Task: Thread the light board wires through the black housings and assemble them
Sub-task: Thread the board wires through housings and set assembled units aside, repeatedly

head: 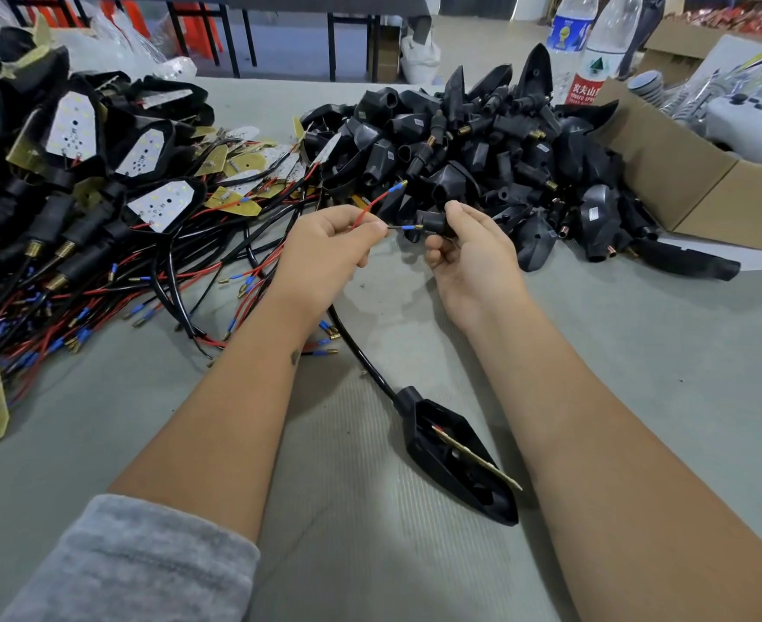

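My left hand (pixel 329 246) pinches a red wire (pixel 372 203) and a thin black wire whose blue-sleeved tip (pixel 408 227) points at the opening of a small black housing piece (pixel 433 222). My right hand (pixel 469 249) grips that piece from the right. From under my left hand a thick black cable (pixel 361 352) runs down to a black housing (pixel 455 455) lying on the table between my forearms, with a light board (pixel 478 457) tilted inside it.
A heap of loose black housings (pixel 495 145) lies behind my hands. At left sits a pile of assembled housings with white light boards (pixel 73 127) and tangled red and black wires (pixel 100 289). A cardboard box (pixel 702 172) and two water bottles (pixel 594 51) stand at right.
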Tool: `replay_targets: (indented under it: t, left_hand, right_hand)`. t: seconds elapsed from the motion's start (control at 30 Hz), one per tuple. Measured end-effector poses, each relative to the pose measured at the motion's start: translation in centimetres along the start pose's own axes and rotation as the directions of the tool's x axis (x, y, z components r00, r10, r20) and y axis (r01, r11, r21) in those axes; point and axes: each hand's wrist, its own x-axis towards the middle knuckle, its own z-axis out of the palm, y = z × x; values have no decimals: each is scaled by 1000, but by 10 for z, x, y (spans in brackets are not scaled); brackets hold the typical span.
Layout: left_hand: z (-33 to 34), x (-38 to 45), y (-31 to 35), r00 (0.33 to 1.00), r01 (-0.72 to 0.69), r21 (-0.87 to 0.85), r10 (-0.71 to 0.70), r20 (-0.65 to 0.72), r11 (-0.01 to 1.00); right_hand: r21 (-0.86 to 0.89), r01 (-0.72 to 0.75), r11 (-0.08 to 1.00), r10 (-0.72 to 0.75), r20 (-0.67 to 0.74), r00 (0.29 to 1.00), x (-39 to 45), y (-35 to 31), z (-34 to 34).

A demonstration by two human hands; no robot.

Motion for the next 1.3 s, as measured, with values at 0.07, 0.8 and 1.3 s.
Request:
replay_targets:
  t: [0.07,0.8,1.3]
  left_hand:
    - [1,0,-1,1000,-15,50,16,-18,999]
    - [-1,0,1,998,-53,-21,52,-25,998]
    - [6,-3,5,999,30,-68,-29,15,997]
  right_hand:
    - [-9,-14,1000,14,17,1000,0,0,0]
    - [85,-44,995,42,29,999,5,3,-1]
    - [-212,99,972,-33,296,955,-13,7,9]
